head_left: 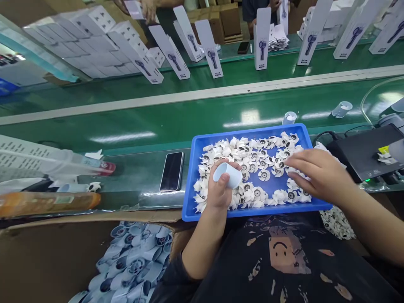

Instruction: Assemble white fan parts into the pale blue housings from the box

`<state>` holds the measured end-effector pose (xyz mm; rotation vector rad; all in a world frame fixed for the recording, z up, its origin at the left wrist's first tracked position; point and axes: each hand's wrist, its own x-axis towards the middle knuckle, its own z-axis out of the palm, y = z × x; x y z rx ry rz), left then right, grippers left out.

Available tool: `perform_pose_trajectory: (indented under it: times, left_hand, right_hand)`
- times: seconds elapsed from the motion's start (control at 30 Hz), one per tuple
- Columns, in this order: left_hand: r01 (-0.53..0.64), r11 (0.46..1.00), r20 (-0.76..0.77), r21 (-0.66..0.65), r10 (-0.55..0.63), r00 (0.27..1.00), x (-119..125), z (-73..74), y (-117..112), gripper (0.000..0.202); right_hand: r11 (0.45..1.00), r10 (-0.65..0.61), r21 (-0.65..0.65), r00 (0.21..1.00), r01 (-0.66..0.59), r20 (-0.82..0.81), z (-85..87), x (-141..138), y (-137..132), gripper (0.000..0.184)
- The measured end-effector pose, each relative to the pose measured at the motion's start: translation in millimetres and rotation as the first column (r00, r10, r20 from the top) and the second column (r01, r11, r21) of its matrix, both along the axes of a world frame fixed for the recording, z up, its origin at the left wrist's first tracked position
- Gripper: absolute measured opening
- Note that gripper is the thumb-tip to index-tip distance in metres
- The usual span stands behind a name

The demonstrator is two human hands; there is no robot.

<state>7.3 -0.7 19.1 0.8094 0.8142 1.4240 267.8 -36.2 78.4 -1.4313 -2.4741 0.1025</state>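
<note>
My left hand (219, 189) is closed round a pale blue plastic cylinder housing (227, 174), held above the left part of a blue tray (189, 185). The tray is full of small white fan impellers (259, 168). My right hand (315, 172) reaches into the right side of the tray with its fingers curled down onto the impellers; whether it has one pinched I cannot make out.
A black phone (172, 171) lies left of the tray. A cardboard box of pale blue housings (135, 261) sits at lower left. Two housings (341, 109) stand on the green conveyor (158, 122). A black device (362, 153) is at right. White product boxes (261, 38) line the far side.
</note>
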Motion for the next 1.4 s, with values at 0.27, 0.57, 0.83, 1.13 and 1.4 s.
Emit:
perform_pose_trajectory:
  times: [0.27,0.57,0.83,1.13,1.4]
  left_hand:
    - [0.094,0.991,-0.042,0.091,-0.091,0.995,7.1,-5.6,-5.6,0.055]
    - [0.204,0.967,-0.126,0.151,-0.186,0.974,9.3,-5.4,-10.7,0.055]
    - [0.227,0.965,-0.307,0.130,-0.179,0.935,4.5,-0.2,-14.1,0.054]
    - [0.257,0.961,-0.482,0.103,-0.178,0.858,-1.0,-2.6,-15.8,0.051]
    - [0.252,0.963,-0.558,0.099,-0.156,0.815,0.4,-3.6,-13.9,0.048]
  right_hand:
    - [0.950,0.202,-0.302,0.888,-0.076,0.414,-44.2,-60.4,48.9,0.027]
    - [0.971,0.114,-0.240,0.847,0.016,0.519,-46.9,-59.7,44.3,0.028]
    - [0.951,0.081,-0.293,0.839,0.096,0.537,-34.2,-63.4,32.0,0.024]
    - [0.888,0.237,-0.460,0.835,0.022,0.497,-18.8,-64.4,19.0,0.023]
    - [0.857,0.253,-0.514,0.830,0.047,0.497,-21.4,-66.8,21.5,0.029]
